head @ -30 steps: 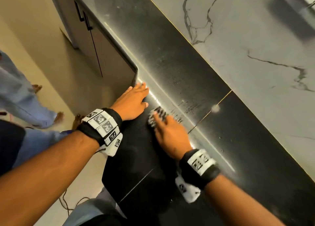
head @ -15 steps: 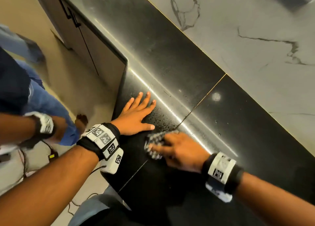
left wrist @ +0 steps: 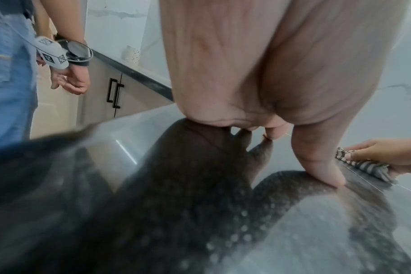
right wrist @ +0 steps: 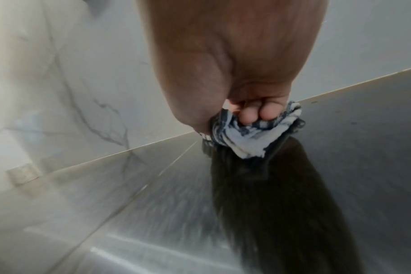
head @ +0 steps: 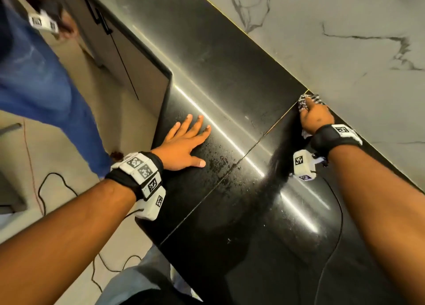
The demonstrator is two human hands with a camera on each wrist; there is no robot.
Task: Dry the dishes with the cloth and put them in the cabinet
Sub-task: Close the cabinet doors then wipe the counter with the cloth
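My left hand lies flat, fingers spread, on the black countertop near its outer corner; the left wrist view shows its thumb pressed on the wet surface. My right hand grips a bunched blue-and-white striped cloth and presses it on the counter at the foot of the marble wall. In the right wrist view my fingers curl round the cloth. The cloth shows far right in the left wrist view. No dishes are in view.
Water droplets speckle the counter beside my left thumb. Lower cabinet doors with black handles stand at the upper left. Another person in jeans stands on the floor there, wearing a wrist device. Cables trail on the floor.
My right hand has swept the cloth from beside my left hand across the counter to the wall. The left hand has stayed flat in place. The other person moved along the floor.
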